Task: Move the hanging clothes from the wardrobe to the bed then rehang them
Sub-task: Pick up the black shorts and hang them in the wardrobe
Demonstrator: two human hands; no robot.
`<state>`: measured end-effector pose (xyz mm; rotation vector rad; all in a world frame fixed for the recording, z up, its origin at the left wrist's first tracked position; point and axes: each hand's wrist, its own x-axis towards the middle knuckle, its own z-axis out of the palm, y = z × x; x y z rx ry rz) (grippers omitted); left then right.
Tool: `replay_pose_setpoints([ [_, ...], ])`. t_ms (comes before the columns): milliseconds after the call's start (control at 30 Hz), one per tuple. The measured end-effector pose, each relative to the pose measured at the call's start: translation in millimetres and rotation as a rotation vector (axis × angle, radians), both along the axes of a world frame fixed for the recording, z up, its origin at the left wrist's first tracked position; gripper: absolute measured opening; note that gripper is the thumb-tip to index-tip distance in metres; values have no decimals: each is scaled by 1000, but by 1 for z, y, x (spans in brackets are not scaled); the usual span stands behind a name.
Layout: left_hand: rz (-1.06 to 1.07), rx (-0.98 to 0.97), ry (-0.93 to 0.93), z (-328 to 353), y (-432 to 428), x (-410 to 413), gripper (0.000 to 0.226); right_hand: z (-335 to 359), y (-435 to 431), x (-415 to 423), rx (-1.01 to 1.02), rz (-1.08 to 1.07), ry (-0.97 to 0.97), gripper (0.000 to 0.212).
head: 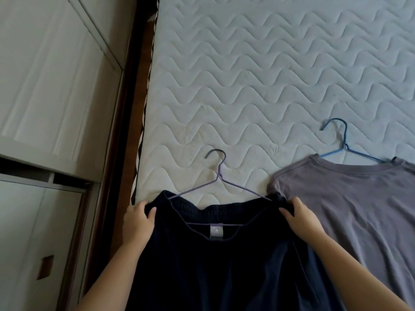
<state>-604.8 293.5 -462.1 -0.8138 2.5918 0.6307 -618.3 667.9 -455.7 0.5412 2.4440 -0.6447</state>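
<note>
A dark navy garment [224, 265] with an elastic waistband lies on the near edge of the bed [247, 75], on a purple wire hanger [219, 173] whose hook points away from me. My left hand [138, 221] grips the waistband's left end. My right hand [301, 217] grips its right end. To the right a grey-mauve T-shirt [350, 209] lies flat on a blue wire hanger [344, 144]. The navy garment's right edge touches the T-shirt's sleeve.
The mattress has a pale quilted wave pattern, and most of it beyond the clothes is bare. A dark wooden bed frame [125, 131] runs down its left side. Beyond a narrow gap stand the white wardrobe doors [45, 86].
</note>
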Motion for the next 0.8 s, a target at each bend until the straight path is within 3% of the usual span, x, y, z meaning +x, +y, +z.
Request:
replay_pose_setpoints([
  [167, 89, 20, -48, 9, 1, 7, 41, 12, -2, 3, -39, -43, 14, 24],
  [367, 145, 163, -16, 68, 8, 54, 38, 56, 2, 46, -110, -133, -1, 25],
  [600, 223, 149, -41, 149, 32, 169, 39, 96, 16, 155, -155, -186, -102, 18],
  [800, 292, 149, -157, 187, 43, 281, 40, 137, 31, 236, -118, -66, -179, 34],
])
